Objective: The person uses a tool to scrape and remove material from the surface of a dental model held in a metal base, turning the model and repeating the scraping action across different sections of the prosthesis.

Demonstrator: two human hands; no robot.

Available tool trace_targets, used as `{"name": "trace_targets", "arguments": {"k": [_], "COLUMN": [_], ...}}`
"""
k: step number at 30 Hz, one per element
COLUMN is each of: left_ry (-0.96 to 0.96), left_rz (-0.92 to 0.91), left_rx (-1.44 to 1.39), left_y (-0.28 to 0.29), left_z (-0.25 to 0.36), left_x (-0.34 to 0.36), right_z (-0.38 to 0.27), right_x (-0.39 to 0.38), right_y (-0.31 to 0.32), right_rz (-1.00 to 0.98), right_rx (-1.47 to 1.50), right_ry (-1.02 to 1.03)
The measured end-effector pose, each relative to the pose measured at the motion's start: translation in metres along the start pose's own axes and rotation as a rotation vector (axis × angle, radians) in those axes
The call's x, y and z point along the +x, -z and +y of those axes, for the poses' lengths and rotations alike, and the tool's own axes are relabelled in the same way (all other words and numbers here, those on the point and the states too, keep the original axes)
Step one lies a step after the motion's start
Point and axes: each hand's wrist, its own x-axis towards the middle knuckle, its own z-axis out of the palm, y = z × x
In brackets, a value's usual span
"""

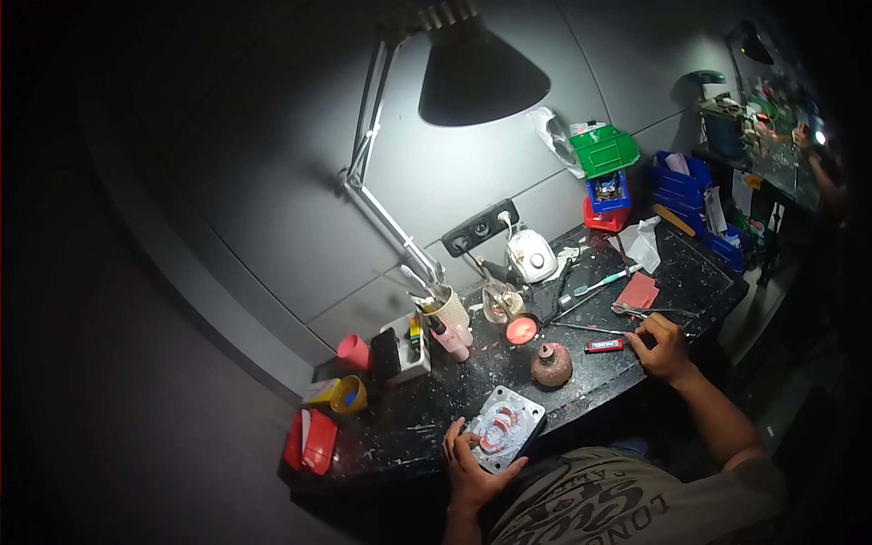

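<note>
At the table's front edge, my left hand [468, 470] grips the near corner of a square metal dental flask half [522, 445], its thumb and fingers on the rim. White plaster with a pink-red, arch-shaped denture form [498, 429] fills the flask. To the right, my right hand [661, 349] is closed, its fingertips pinching the end of a thin metal instrument [586, 329] that points left. Just left of that hand lies a red lighter [603, 346]. A round pinkish burner bottle [551, 365] stands between the hands.
Behind stand a dish of glowing pink wax [521, 330], a white device [530, 257], a pink bottle [451, 340] and a tool cup [445, 309]. Pink wax sheets [636, 292] and metal pliers-like tools [649, 311] lie right. A lamp [481, 77] hangs overhead. Red box [318, 443] far left.
</note>
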Motion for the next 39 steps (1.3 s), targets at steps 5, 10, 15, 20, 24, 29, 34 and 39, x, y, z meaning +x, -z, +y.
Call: {"name": "trace_targets", "arguments": {"k": [5, 10, 15, 20, 24, 29, 34, 39], "left_ry": [0.082, 0.071, 0.025, -0.003, 0.007, 0.021, 0.028, 0.033], "left_rz": [0.004, 0.036, 0.023, 0.008, 0.008, 0.016, 0.019, 0.031], "left_rx": [-0.238, -0.311, -0.296, -0.25, -0.243, -0.23, -0.224, -0.234], "left_y": [-0.02, -0.017, -0.026, -0.024, -0.027, -0.029, -0.03, -0.03], "left_z": [-0.018, -0.028, -0.046, -0.054, -0.059, -0.063, -0.064, -0.058], "left_x": [-0.001, 0.01, 0.031, 0.036, 0.034, 0.03, 0.026, 0.021], "right_z": [0.001, 0.002, 0.003, -0.001, 0.005, 0.0, -0.003, 0.001], "right_x": [0.0, 0.002, 0.001, 0.0, -0.003, -0.002, -0.001, -0.001], "right_y": [-0.001, -0.006, -0.004, -0.003, -0.006, -0.006, -0.003, -0.006], "right_rz": [-0.031, -0.038, -0.029, -0.054, 0.005, 0.004, -0.049, -0.027], "right_rx": [-0.048, -0.029, -0.03, -0.057, -0.045, -0.03, -0.024, -0.037], "right_ry": [-0.035, -0.022, -0.03, -0.054, -0.025, -0.022, -0.057, -0.029]}}
